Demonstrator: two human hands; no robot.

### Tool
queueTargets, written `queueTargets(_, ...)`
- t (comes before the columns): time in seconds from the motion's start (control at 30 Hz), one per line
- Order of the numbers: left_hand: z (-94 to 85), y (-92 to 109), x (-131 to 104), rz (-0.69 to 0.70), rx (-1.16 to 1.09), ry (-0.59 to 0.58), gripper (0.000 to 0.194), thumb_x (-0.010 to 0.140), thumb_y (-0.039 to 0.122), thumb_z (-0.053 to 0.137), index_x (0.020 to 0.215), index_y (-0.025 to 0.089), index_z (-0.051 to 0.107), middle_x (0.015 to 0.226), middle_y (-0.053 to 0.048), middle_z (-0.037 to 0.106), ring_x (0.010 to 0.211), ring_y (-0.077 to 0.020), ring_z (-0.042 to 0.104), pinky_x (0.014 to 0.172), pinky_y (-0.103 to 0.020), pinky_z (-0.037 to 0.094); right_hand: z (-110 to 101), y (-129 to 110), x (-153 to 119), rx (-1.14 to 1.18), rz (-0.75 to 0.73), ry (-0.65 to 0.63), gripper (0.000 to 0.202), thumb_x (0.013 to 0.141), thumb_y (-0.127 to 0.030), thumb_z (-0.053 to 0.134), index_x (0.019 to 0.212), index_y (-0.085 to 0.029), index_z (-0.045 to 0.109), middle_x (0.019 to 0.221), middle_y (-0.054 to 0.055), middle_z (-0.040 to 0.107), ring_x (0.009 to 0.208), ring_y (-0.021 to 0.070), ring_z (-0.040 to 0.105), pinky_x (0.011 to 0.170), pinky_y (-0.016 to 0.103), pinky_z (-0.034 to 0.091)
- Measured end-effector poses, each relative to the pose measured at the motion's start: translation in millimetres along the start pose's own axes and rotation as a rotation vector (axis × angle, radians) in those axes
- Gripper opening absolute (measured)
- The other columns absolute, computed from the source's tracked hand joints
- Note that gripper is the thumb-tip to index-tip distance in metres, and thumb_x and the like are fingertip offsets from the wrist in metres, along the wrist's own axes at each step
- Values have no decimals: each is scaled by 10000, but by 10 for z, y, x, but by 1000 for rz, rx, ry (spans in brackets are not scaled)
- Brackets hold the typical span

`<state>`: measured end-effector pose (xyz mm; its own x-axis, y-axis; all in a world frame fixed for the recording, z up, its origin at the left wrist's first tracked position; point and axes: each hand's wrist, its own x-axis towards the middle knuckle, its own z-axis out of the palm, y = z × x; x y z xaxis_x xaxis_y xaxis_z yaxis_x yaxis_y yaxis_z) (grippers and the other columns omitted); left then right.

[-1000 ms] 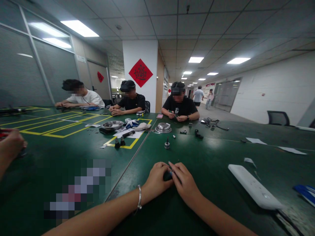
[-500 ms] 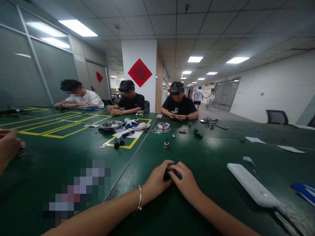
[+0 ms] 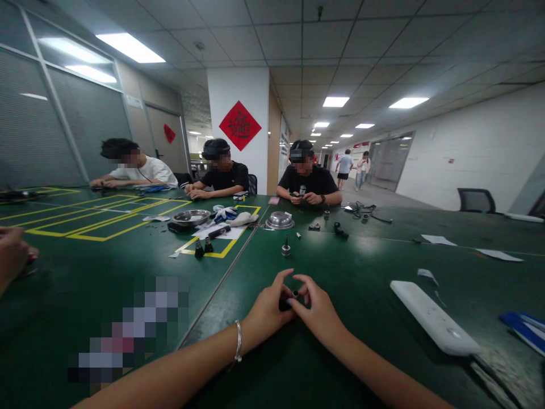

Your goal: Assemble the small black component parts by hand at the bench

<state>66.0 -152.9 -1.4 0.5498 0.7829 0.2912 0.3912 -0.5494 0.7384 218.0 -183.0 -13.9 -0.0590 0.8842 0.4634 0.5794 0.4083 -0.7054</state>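
My left hand (image 3: 271, 304), with a silver bangle at the wrist, and my right hand (image 3: 317, 304) meet low over the green table (image 3: 366, 267). Between their fingertips is a small dark cylindrical part (image 3: 294, 294) with a round, metallic-looking rim; both hands grip it. Its lower portion is hidden by the fingers. Beyond the hands a metal part with an upright pin (image 3: 285, 246) stands on the table. Two black cone-shaped parts (image 3: 203, 247) stand farther left.
A white power strip (image 3: 434, 315) lies at right, near a blue-and-white item (image 3: 525, 330). Metal bowls (image 3: 280, 220), gloves (image 3: 225, 213) and papers lie farther back. Three people sit across; another person's hand (image 3: 15, 255) is at left.
My fingers have shifted around the small part, and its round rim now shows more clearly. The view has turned slightly. The person opposite has raised their head a little.
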Motion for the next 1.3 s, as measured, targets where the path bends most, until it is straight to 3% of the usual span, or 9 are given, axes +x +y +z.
queueTargets(0.17, -45, 30, -2, 33, 59, -52, 814, 701, 81, 581, 1380, 298, 190, 1020, -8, 622, 907, -161, 605, 839, -307, 468, 53, 64, -38, 16, 45, 47, 296, 730, -193, 597, 1013, -169, 513, 854, 32, 533, 714, 178, 506, 644, 295, 441)
queueTargets(0.3, -94, 89, -18, 167, 240, -132, 569, 769, 60, 507, 1271, 313, 422, 1193, -18, 542, 1000, -160, 568, 886, -289, 441, 78, 123, -60, 4, 37, 128, 479, 738, -279, 607, 1163, -159, 422, 988, 77, 486, 864, 220, 510, 751, 354, 468)
queueTargets(0.43, -168, 149, 9, 216, 378, -190, 392, 806, 61, 478, 1148, 244, 537, 1142, -37, 572, 961, -157, 578, 839, -268, 452, 92, 126, -96, -19, -87, 216, 532, 786, -283, 550, 1262, -186, 333, 1050, 84, 446, 964, 235, 482, 855, 408, 445)
queueTargets(0.57, -391, 42, 185, 181, 527, -171, 308, 799, 125, 551, 1077, 245, 605, 1036, -24, 648, 986, -188, 571, 877, -316, 433, 70, 49, -140, -106, -215, 184, 436, 873, -258, 447, 1283, -193, 313, 1145, 119, 413, 1044, 252, 446, 902, 441, 418)
queueTargets(0.7, -795, -327, 450, 46, 803, 65, 291, 768, 186, 610, 1032, 298, 659, 990, -8, 697, 1235, -289, 387, 1002, -451, 311, 55, -32, -170, -232, -288, 112, 409, 894, -224, 403, 1291, -186, 314, 1196, 135, 389, 1114, 276, 406, 943, 485, 375)
queueTargets(0.9, -1331, -922, 710, -162, 1101, 290, 299, 824, 210, 498, 1079, 230, 653, 1039, -66, 689, 1306, -285, 307, 1053, -455, 211, 47, -59, -179, -298, -287, 45, 430, 882, -188, 390, 1305, -181, 314, 1189, 133, 378, 1127, 275, 388, 951, 485, 370)
queueTargets(1.1, -1458, -1209, 773, -258, 1317, 354, 478, 825, 260, 492, 1300, 206, 471, 1247, -94, 571, 1347, -266, 240, 1085, -443, 111, 49, -79, -166, -309, -245, 55, 424, 858, -137, 396, 1275, -182, 333, 1176, 129, 365, 1123, 271, 376, 948, 486, 378)
queueTargets(1.2, -1464, -1254, 751, -271, 1353, 490, 559, 851, 337, 435, 1373, 151, 360, 1374, -151, 430, 1369, -284, 177, 1091, -442, 89, 56, -90, -163, -311, -243, 51, 445, 848, -119, 405, 1282, -176, 322, 1182, 131, 356, 1133, 273, 364, 963, 494, 363)
queueTargets(1.3, -1536, -1285, 695, -373, 1369, 610, 557, 864, 294, 344, 1363, 46, 350, 1390, -203, 386, 1377, -280, 148, 1098, -440, 64, 59, -95, -160, -310, -228, 33, 455, 841, -110, 419, 1282, -173, 327, 1189, 132, 351, 1130, 276, 362, 962, 499, 360)
